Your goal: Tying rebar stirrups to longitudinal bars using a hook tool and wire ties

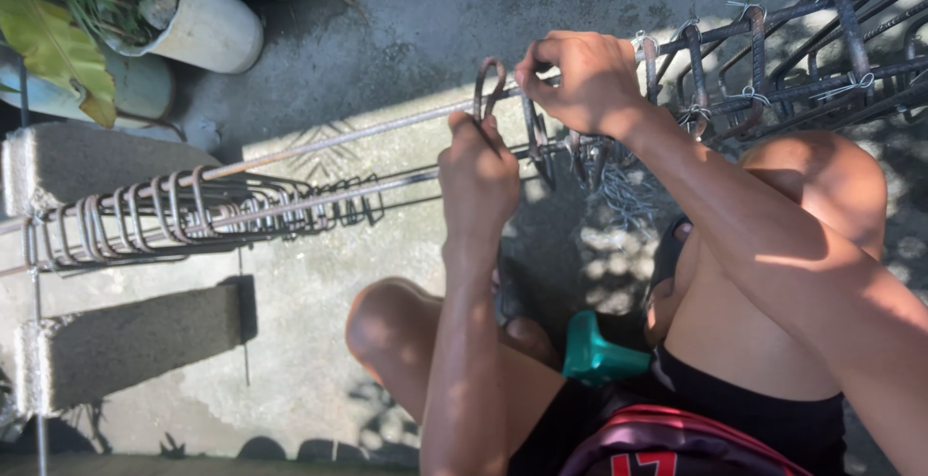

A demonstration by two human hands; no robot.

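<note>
**Hands closed on a stirrup along the rebar cage**

A pale round concrete planter [208,27] stood at upper left, holding green leafy plants [68,12]. The long rusty steel rebar cage [290,196] lay across grey concrete blocks [97,162]. The left hand [476,174] was curled shut, fingers pinched on a bent dark steel stirrup loop [488,85] standing on the top bar. The right hand [578,80] was fisted, gripping that same loop and bar from above. A teal plastic tool handle [594,352] sat between the knees.
</note>
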